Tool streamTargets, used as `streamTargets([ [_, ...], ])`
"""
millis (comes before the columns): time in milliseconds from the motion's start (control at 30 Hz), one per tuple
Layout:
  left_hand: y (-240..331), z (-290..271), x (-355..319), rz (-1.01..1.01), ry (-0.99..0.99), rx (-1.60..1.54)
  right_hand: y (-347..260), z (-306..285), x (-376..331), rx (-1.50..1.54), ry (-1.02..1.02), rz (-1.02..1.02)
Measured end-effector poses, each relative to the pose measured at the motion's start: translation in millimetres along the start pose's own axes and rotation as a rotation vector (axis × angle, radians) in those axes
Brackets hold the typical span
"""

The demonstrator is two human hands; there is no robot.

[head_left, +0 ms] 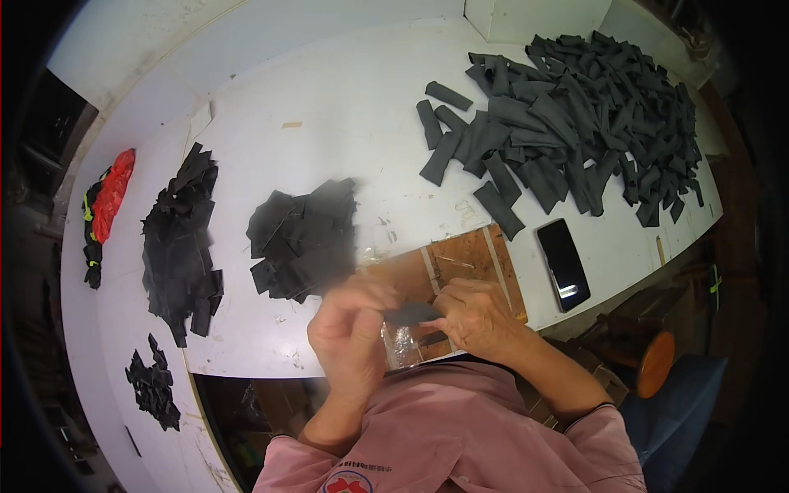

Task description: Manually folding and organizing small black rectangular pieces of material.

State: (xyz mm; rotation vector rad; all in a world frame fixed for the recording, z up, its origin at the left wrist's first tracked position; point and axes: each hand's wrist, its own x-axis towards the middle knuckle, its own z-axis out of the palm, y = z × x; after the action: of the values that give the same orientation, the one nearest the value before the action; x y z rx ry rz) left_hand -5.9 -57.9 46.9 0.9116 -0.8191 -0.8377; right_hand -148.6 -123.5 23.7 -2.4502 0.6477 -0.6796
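A small dark grey fabric strip (411, 313) is pinched between the left hand (349, 333) and the right hand (470, 316), fingers of both closed on its ends, just above the near edge of the white desk (345, 107). Beneath the hands a brown wooden board (472, 251) edged with clear tape is laid on the desk. A black smartphone (564, 264) is seen just right of the board. A heap of flat black fabric squares (306, 237) is piled just left of the hands, with a second black heap (181, 242) and a smaller one (153, 384) farther left. A large pile of dark grey rolled strips (575, 123) is spread across the far right. A red and black bundle (105, 209) is set at the left edge.
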Motion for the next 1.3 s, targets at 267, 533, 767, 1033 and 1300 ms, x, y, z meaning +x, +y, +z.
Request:
streamTargets([
  [267, -2, -2, -2, 0.035, -0.013, 0.016, 1, 6, -5, 0.074, 0.063, -0.023],
  [533, -35, -10, 38, -0.265, -0.014, 0.141, 51, -93, 77, -0.03, 0.455, 0.209],
  [767, -61, -26, 34, -0.413, -0.006, 0.215, 140, -10, 91, -0.732, 0.194, 0.104],
  [1033, -44, -46, 14, -0.375, 0.045, 0.303, 161, -3, 97, -0.617, 0.32, -0.067],
  [1300, 0, -25, 11, -0.178, 0.149, 0.116, 24, -59, 41, 1.549, 0.338, 0.492],
])
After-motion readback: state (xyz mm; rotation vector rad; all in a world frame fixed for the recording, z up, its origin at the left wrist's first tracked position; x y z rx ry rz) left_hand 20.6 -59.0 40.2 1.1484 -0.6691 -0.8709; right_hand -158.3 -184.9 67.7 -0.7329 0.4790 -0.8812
